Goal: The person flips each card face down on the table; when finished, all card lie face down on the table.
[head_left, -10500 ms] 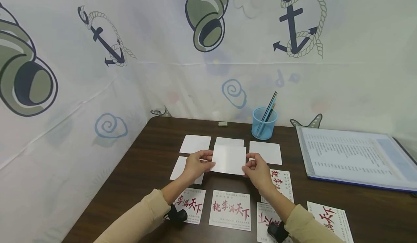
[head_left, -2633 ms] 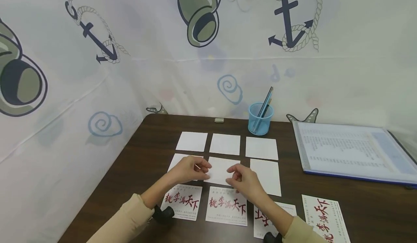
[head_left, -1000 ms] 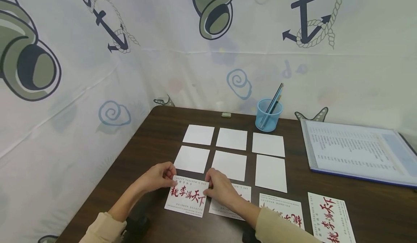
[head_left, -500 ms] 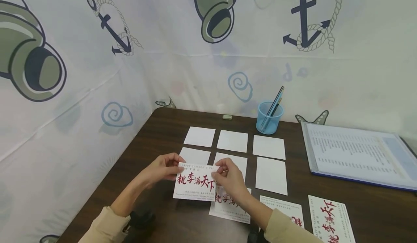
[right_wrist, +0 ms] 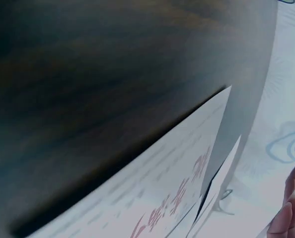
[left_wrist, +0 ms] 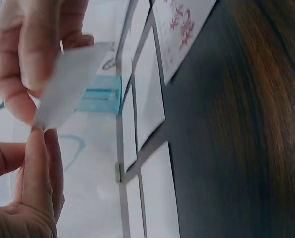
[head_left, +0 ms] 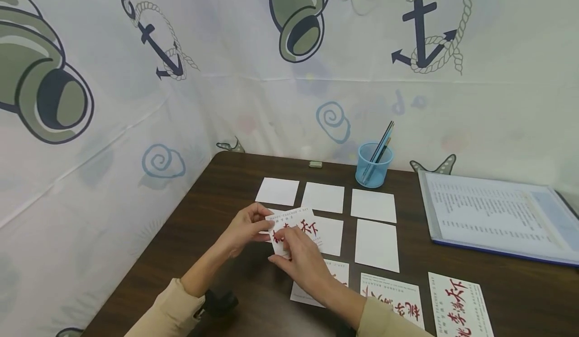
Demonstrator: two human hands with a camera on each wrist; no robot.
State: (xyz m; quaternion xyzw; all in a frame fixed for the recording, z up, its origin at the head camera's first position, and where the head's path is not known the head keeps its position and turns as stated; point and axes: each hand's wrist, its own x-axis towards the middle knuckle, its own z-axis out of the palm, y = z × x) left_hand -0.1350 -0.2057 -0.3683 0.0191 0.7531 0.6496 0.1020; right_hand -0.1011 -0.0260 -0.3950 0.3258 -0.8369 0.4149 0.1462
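Note:
A white card with red Chinese characters and "Happy Teacher's Day" print (head_left: 296,219) is held tilted above the table. My left hand (head_left: 244,229) pinches it at the left edge. My right hand (head_left: 305,264) reaches across its printed face, thumb and fingers at the lower left corner. In the left wrist view the card (left_wrist: 70,84) curves between both hands' fingers, its pale side showing. Beneath it are blank white cards, including one in the middle (head_left: 330,236), partly covered. Another printed card (head_left: 305,294) lies partly hidden under my right forearm.
More blank cards (head_left: 373,206) lie in rows toward the back. Two printed cards, one upside down (head_left: 393,297) and one sideways (head_left: 459,302), lie at the right. A blue pen cup (head_left: 373,169), a small eraser-like block (head_left: 315,164) and a large spiral-bound book (head_left: 497,216) stand farther back.
The printed card at the front left has been picked up, raised and moved right and back. It is now tilted, and my right hand has shifted from its right edge to its lower left.

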